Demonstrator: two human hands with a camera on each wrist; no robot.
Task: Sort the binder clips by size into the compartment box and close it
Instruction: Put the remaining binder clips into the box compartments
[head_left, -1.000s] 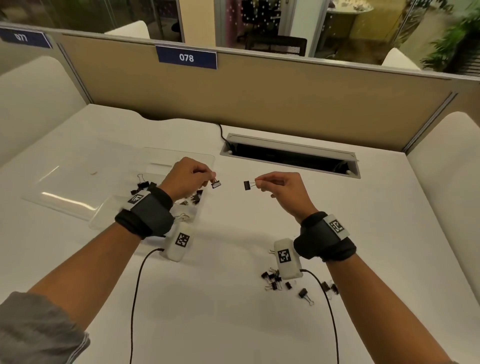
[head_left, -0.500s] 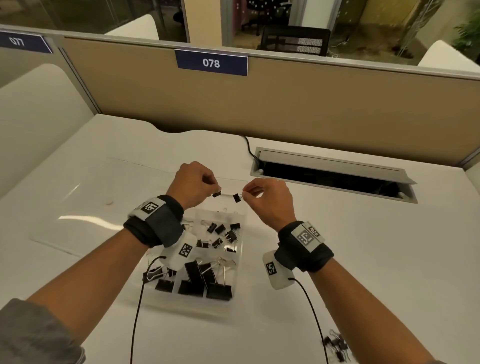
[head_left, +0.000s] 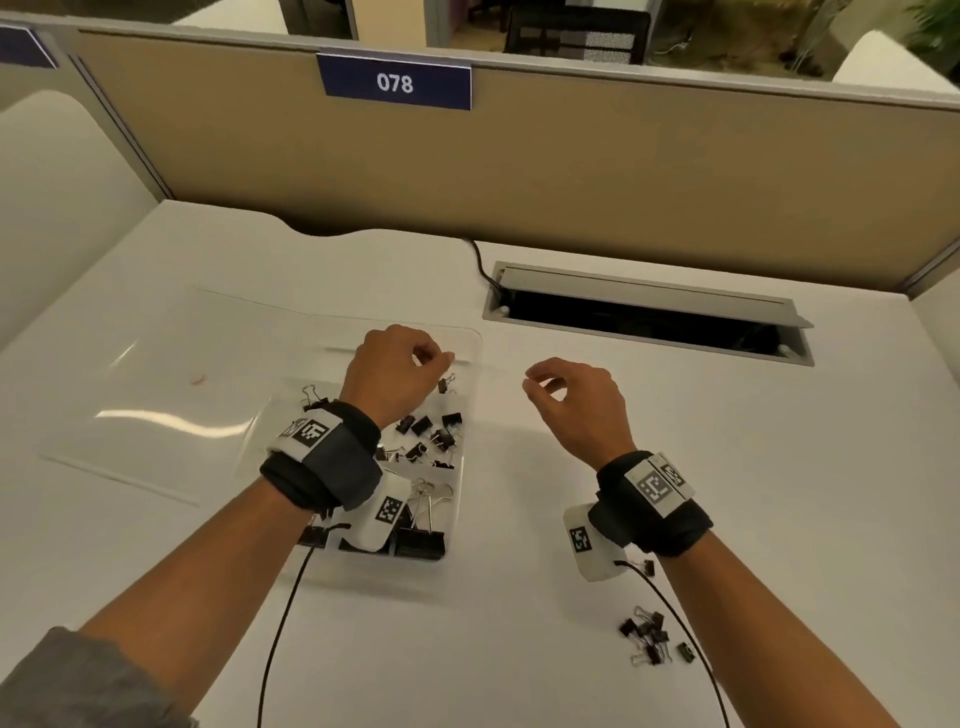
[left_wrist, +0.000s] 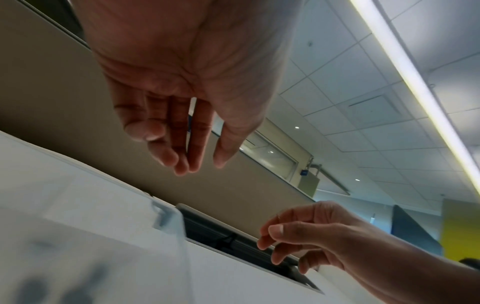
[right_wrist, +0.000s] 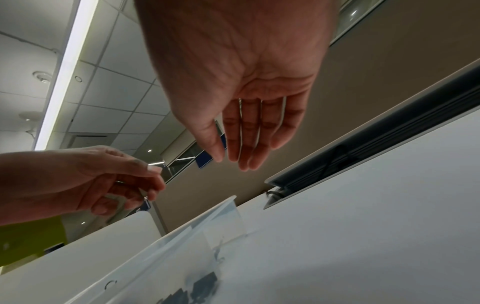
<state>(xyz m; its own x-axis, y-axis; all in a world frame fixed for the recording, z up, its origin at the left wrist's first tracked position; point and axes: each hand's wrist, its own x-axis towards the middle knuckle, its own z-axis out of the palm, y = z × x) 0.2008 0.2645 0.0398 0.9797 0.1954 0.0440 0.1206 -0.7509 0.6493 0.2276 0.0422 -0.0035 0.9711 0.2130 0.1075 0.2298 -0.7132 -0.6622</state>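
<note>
Binder clips (head_left: 431, 436) are lying sorted in a clear compartment box (head_left: 460, 467) on the desk straight in front of me. Its clear lid (head_left: 156, 415) is lying flat to the left. Big black clips (head_left: 415, 540) are filling the nearest section, with the small ones in the section behind them.

I am holding my left hand (head_left: 395, 374) over the far end of the box. One small clip (head_left: 445, 385) is sitting right at its fingertips. I cannot tell whether I am pinching it or letting it drop, because the wrist views disagree. I am floating my right hand (head_left: 576, 405) above bare desk just right of the box, fingers loose and holding nothing.

A loose pile of small clips (head_left: 647, 639) is waiting near my right forearm, so I judge the sorting is only partly done.

The main risk is the clip at my fingertips bouncing off a divider into the wrong section, or over the wall onto the desk. My wrist cables are also trailing close to the loose pile and could drag those clips about. Any clip sitting proud of a divider could stop the lid closing.

The white desk (head_left: 727, 467) is running back to a tan partition (head_left: 571, 182). A blue sign reading 078 (head_left: 395, 82) is hanging on it. A cable trough (head_left: 644, 322) is standing open in the desk beyond my right hand.
</note>
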